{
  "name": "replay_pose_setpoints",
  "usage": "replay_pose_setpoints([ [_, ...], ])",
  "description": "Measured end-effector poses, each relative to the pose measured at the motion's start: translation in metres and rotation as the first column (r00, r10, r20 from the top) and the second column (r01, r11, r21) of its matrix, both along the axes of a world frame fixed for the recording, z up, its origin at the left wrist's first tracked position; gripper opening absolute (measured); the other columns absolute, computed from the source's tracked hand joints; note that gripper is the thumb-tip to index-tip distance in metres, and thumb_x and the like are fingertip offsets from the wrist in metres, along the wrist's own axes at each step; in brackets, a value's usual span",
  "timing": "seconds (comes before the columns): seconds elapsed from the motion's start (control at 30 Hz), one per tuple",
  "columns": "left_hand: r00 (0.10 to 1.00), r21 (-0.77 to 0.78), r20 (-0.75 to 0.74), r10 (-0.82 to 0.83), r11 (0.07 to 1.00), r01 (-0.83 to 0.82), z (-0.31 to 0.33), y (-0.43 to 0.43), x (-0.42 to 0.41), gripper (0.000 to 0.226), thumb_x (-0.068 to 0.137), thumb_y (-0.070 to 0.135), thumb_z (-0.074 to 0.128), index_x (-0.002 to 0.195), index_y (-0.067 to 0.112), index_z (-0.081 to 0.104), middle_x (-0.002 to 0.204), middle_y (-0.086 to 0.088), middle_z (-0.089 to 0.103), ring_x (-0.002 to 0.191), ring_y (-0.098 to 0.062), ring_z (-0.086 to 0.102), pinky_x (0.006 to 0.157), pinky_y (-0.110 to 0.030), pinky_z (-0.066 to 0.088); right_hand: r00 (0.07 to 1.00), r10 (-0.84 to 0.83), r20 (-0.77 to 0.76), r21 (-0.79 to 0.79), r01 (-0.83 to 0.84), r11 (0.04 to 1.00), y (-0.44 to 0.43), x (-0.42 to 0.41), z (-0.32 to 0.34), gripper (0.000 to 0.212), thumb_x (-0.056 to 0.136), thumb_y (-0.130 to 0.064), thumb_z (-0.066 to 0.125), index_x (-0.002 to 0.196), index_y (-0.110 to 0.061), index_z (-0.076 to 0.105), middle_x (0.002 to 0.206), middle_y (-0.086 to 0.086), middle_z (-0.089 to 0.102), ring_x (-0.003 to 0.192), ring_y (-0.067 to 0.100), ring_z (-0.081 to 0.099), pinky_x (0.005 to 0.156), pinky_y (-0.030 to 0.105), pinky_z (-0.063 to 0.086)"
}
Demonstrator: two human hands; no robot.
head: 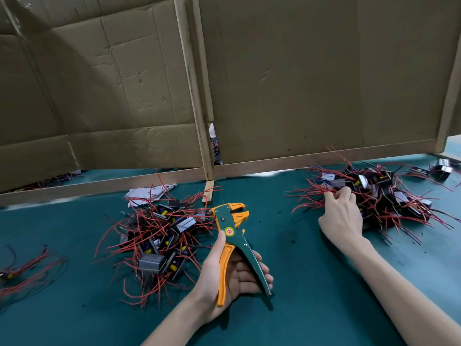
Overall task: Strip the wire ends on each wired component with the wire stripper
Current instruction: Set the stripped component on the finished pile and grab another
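A: Where is the wire stripper (230, 228)?

B: In the person's left hand (232, 273), near the middle of the teal table (311, 283). The hand lies palm up, with the thumb along the orange handle and the fingers curled under the green one. The handles are spread apart, and the orange head points away toward the cardboard screen (299, 83).

A: And the right hand (341, 218)?

B: It reaches to the right pile (389, 196) of wired components, back of the hand up. Its thumb and fingertips pinch a few red wires (311, 189) at the pile's near-left edge.

A: Are there other components?

B: A second tangle, the left pile (159, 236), sits just left of the stripper's head. Its wires come close to the tool, but whether they touch cannot be told. A crumpled paper (149, 192) lies behind it, and a loose bundle of wires (25, 268) lies at the far left edge.
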State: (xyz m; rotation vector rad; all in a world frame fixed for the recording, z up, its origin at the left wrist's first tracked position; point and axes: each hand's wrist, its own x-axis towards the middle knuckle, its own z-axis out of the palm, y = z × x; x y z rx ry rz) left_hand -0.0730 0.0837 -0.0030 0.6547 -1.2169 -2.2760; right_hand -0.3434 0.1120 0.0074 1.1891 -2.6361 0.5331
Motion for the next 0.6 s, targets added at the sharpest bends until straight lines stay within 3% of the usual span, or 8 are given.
replay_pose_setpoints([
  [0.1,1.000,-0.008,-0.001,0.009,1.000,-0.009,-0.001,0.001,0.001,0.084,0.083,0.071,0.036,0.087,-0.007,0.066,0.088,-0.032,0.062,0.081,-0.044,0.066,0.072,-0.048,0.055,0.998,-0.058,-0.026,0.040,0.059,0.997,-0.001,-0.001,0.001,0.029,0.081,-0.009,0.064,0.106,-0.001,0.053,0.123,0.021,0.035,0.107,0.035,0.044,0.070,0.034,0.041],
  [0.2,1.000,-0.010,-0.009,0.019,1.000,-0.019,-0.001,0.000,0.001,0.084,0.082,0.071,0.037,0.088,-0.007,0.067,0.087,-0.031,0.063,0.081,-0.044,0.066,0.072,-0.048,0.055,0.987,-0.112,-0.116,0.139,0.127,0.982,-0.002,0.000,-0.002,0.036,0.085,-0.021,0.062,0.117,-0.009,0.050,0.125,0.019,0.041,0.112,0.032,0.047,0.090,0.034,0.041],
  [0.3,1.000,-0.006,-0.016,0.021,1.000,-0.021,-0.001,0.000,0.001,0.085,0.083,0.071,0.036,0.089,-0.008,0.066,0.086,-0.031,0.063,0.081,-0.044,0.066,0.072,-0.048,0.055,0.968,-0.095,-0.233,0.217,0.147,0.965,-0.004,0.002,-0.008,0.043,0.088,-0.028,0.056,0.126,-0.011,0.043,0.126,0.016,0.048,0.115,0.030,0.049,0.095,0.032,0.039],
  [0.47,0.999,-0.006,-0.019,0.029,1.000,-0.030,-0.001,-0.001,0.002,0.085,0.084,0.072,0.036,0.091,-0.008,0.066,0.087,-0.032,0.062,0.082,-0.044,0.066,0.073,-0.049,0.055,0.977,-0.098,-0.187,-0.012,0.097,0.995,0.000,-0.006,-0.009,0.029,0.090,-0.021,0.057,0.115,-0.006,0.053,0.114,0.017,0.057,0.106,0.033,0.055,0.089,0.037,0.040],
  [0.6,0.999,-0.010,-0.015,0.040,0.999,-0.041,-0.001,0.000,0.003,0.084,0.083,0.071,0.037,0.090,-0.007,0.067,0.088,-0.032,0.062,0.081,-0.044,0.066,0.073,-0.049,0.055,0.982,-0.111,-0.151,-0.041,0.106,0.993,-0.003,-0.006,-0.007,0.030,0.092,-0.015,0.056,0.119,-0.004,0.049,0.111,0.016,0.063,0.103,0.033,0.060,0.086,0.037,0.041],
])
